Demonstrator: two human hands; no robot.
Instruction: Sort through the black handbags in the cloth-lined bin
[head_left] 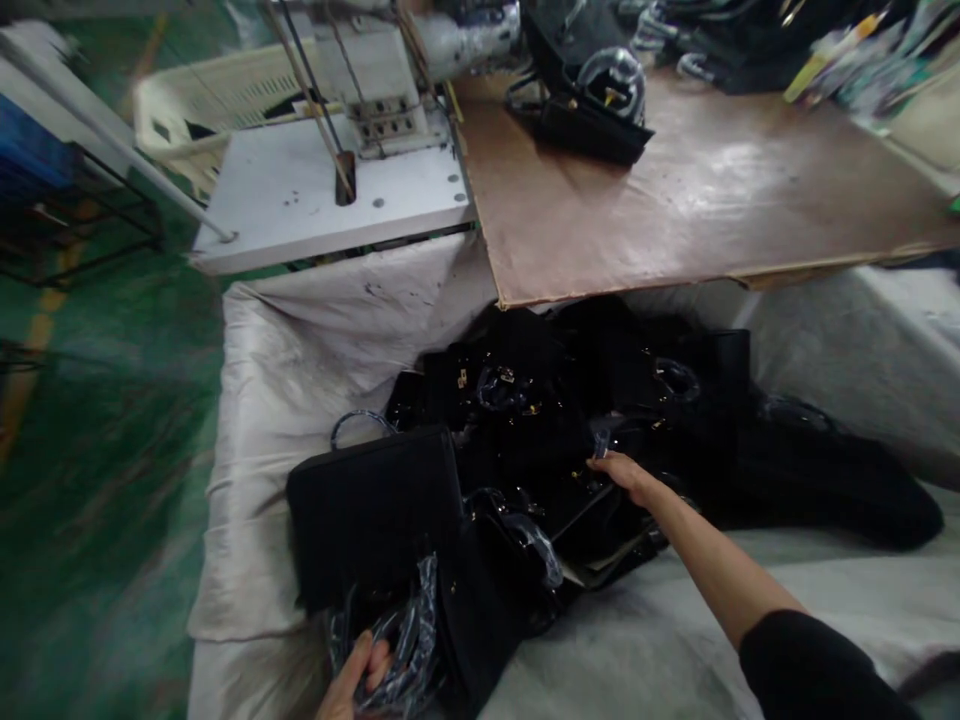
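A heap of black handbags [570,420] lies in a white cloth-lined bin [300,380]. My left hand [358,680], at the bottom edge, is closed on the plastic-wrapped handle [409,640] of the nearest black bag [375,510]. My right hand [626,475] reaches into the middle of the heap, its fingers pinched on a wrapped handle or strap of another bag [600,520]; what exactly it grips is small and dark. My right arm wears a black sleeve.
A brown work board [675,200] overhangs the bin, with one black bag [585,100] on it. To its left stands a white sewing machine table [322,190], behind that a cream plastic basket [202,100]. Green floor lies at left.
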